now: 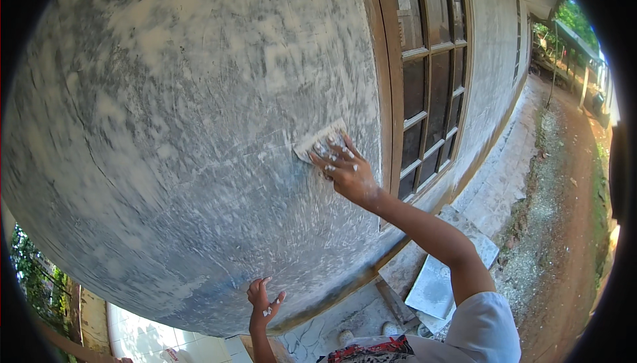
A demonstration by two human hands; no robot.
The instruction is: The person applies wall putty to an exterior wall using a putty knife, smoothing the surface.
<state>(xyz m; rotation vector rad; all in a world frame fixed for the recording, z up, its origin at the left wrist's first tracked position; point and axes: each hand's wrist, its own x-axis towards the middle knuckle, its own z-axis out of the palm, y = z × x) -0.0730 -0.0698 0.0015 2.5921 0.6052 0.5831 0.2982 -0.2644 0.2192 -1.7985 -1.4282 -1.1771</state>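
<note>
My right hand (pixel 350 174), spotted with white putty, grips a wide, flat, pale putty scraper (pixel 318 140). The scraper's blade lies against the grey wall (pixel 199 117), a little left of the window frame. Patchy cream-white filler and streaks cover much of that wall. Lower down, my left hand (pixel 264 302) is raised close to the wall with nothing in it. Its thumb and fingers stand apart, and a dab of white putty sticks to it. Whether its fingertips touch the wall, I cannot tell.
A brown wooden window (pixel 431 77) with several panes stands right of the scraper. Below it, pale flat boards or slabs (pixel 438 287) lie on the ground beside the wall. A dirt path (pixel 564 230) runs along the right. White tiles (pixel 142 330) show at lower left.
</note>
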